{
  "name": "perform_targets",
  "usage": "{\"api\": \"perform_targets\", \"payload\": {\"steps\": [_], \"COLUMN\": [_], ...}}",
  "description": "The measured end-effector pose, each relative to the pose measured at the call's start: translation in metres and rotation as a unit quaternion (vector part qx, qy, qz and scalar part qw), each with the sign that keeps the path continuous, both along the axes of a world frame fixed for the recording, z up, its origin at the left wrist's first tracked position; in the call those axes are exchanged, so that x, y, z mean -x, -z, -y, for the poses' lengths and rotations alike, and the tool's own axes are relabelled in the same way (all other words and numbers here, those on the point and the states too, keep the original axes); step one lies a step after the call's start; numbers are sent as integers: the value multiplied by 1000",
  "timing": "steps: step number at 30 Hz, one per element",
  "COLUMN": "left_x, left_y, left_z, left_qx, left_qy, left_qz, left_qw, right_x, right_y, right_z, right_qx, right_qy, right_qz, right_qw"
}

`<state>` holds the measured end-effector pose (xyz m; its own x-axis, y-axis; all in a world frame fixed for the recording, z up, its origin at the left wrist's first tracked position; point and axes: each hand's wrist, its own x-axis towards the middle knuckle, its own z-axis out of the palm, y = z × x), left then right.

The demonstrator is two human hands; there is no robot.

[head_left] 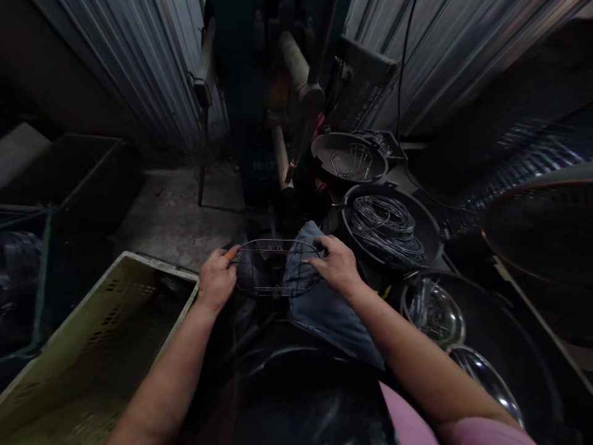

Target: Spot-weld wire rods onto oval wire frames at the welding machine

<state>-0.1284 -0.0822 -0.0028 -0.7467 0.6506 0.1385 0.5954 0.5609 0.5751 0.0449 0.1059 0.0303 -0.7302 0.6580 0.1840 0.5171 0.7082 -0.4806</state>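
An oval wire basket frame (273,240) is held level in front of me, above my lap. My left hand (217,283) is closed on its left end, and an orange cover (231,252) shows on one of that hand's digits. At the opposite end my right hand (337,264) grips the rim between thumb and fingers; one fingertip looks dark. Blue denim cloth (331,315) lies under the frame's right part, over my leg. Beyond the frame stands a dark machine with a copper-coloured electrode tip (290,168).
On the left stands a yellow plastic crate (180,269). To the right are a black pan with wire rings (386,228), another pan with a wire piece (349,164), and a shiny metal bowl (445,315) with small metal parts. A cable (401,80) hangs behind.
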Motion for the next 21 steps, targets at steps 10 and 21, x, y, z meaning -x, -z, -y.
{"api": "perform_targets", "payload": {"steps": [10, 21], "left_x": [-1, -7], "left_y": [3, -10], "left_z": [2, 20], "left_qx": [5, -26], "left_qy": [2, 3], "left_qz": [-1, 104], "left_qw": [1000, 994], "right_x": [11, 7], "right_y": [-2, -6], "right_z": [0, 11], "right_qx": [-14, 3], "right_qy": [1, 14], "right_qz": [125, 121], "right_qw": [992, 993]}}
